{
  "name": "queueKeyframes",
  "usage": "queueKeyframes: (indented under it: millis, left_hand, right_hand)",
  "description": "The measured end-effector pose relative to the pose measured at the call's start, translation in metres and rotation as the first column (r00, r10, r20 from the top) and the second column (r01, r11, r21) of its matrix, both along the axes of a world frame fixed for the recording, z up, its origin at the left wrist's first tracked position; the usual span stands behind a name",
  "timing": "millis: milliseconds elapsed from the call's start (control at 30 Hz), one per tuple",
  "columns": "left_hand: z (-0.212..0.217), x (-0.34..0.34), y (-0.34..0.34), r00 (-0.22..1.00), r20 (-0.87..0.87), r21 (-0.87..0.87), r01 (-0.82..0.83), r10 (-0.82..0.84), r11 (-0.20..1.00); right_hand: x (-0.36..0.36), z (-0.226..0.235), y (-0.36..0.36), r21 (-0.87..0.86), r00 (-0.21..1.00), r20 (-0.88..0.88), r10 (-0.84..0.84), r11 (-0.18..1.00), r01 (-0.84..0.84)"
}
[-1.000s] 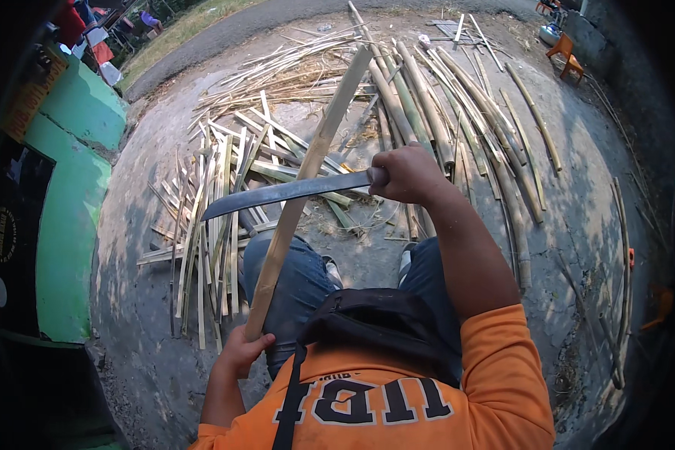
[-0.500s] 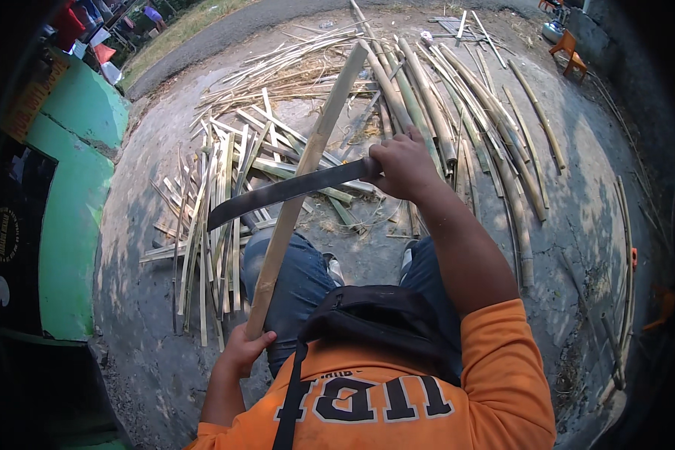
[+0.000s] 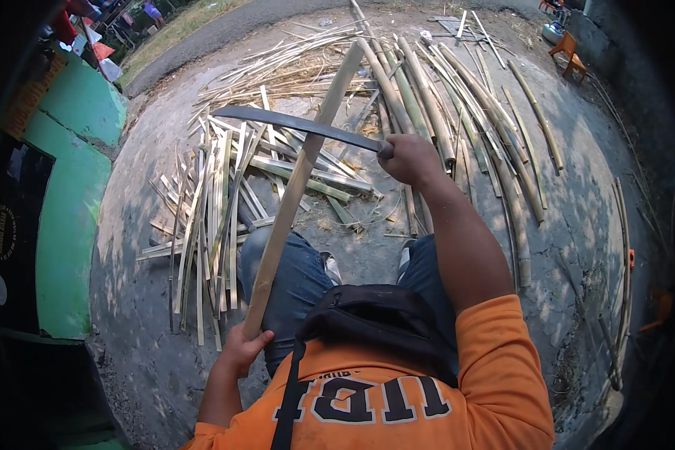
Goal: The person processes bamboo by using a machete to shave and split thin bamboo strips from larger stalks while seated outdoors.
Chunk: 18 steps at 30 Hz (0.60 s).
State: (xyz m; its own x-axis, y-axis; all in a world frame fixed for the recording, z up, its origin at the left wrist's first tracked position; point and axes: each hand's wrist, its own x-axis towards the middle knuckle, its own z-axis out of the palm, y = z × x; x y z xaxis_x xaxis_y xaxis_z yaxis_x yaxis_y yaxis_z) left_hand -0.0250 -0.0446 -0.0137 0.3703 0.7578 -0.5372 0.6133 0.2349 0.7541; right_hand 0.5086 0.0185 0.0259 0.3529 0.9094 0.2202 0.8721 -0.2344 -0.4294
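Observation:
My left hand point(image 3: 246, 351) is closed round the near end of a long, pale bamboo slat point(image 3: 289, 202), which slants up and away past my left knee. In my right hand point(image 3: 411, 159) is the handle of a machete point(image 3: 296, 123). Its long dark blade points left and lies across the upper part of the slat; whether the edge bites into it I cannot tell. Beyond my left knee lies a loose pile of split bamboo strips point(image 3: 221, 202).
Long bamboo poles point(image 3: 427, 97) lie ahead and to the right on the concrete. More thin strips point(image 3: 277, 67) are heaped farther off. A green wall point(image 3: 71, 247) stands at the left, and an orange chair point(image 3: 568, 56) at the far right. A black bag point(image 3: 375, 315) rests on my lap.
The machete has moved up and away along the slat, its tip swinging from low on the left to higher up. My right hand has shifted slightly right; my left hand barely differs.

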Motion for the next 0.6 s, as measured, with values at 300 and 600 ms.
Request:
queueKeyframes:
  millis: [300,600]
  left_hand:
    - [0.003,0.001,-0.001,1.0,-0.004,0.007,-0.008,0.008,1.0]
    - [0.02,0.013,0.002,0.996,-0.086,-0.123,-0.046,0.036,0.991]
  right_hand:
    - [-0.01,0.009,-0.003,-0.088,0.999,-0.048,0.01,0.996,-0.014]
    - [-0.002,-0.01,0.002,-0.133,0.982,-0.166,-0.088,0.989,0.066]
